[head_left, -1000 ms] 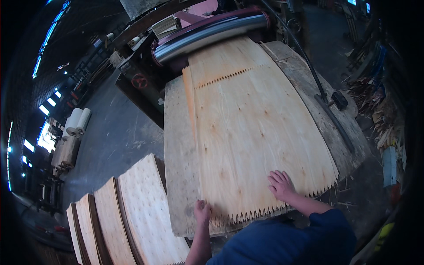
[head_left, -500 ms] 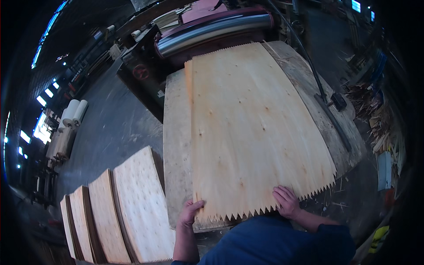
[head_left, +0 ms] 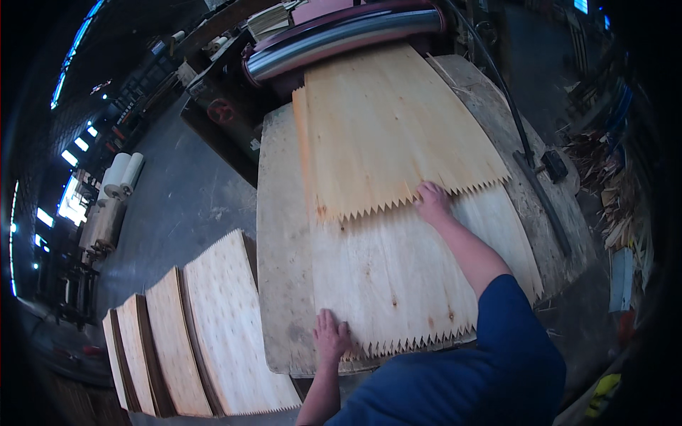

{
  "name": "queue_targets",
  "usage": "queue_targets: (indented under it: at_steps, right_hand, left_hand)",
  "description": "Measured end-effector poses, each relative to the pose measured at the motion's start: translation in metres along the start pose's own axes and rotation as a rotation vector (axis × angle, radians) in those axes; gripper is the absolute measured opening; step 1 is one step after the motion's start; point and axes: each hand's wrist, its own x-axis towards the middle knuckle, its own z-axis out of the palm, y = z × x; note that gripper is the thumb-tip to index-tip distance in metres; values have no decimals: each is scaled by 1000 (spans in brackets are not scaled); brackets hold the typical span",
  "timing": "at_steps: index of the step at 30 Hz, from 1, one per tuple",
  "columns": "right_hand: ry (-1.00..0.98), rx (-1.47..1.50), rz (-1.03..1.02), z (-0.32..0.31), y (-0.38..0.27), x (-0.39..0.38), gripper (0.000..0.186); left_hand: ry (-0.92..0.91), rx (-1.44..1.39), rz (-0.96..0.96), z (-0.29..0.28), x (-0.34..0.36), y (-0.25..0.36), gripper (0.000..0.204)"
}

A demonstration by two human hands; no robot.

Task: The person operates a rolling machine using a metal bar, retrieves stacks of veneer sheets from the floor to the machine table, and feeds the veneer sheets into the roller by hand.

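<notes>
Head view: I'm feeding the upper veneer sheet (head_left: pixel 398 128) toward the steel roller (head_left: pixel 341 35); my right hand (head_left: pixel 431 201) lies flat, fingers spread, on its saw-toothed near edge. My left hand (head_left: pixel 330 335) presses flat on the lower sheet (head_left: pixel 405 277), gripping nothing, on the counter (head_left: pixel 280 234). Next, I judge, calls for a straight push. No containers show; cut sheets (head_left: pixel 213 326) are stacked to my left.
</notes>
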Motion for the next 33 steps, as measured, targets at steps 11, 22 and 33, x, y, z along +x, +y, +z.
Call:
queue_targets:
  at_steps: [11, 22, 33]
  right_hand:
    - [-381, 79, 27, -59, -60, -208, 44]
    - [-381, 141, -206, -123, -117, -296, 53]
    - [7, 159, -325, -112, -79, -195, 31]
  left_hand:
    - [226, -235, -105, -25, 7, -43, 50]
    - [-450, -1427, -162, -121, -6, -3, 33]
    - [-38, -1205, -263, -76, 13, -6, 36]
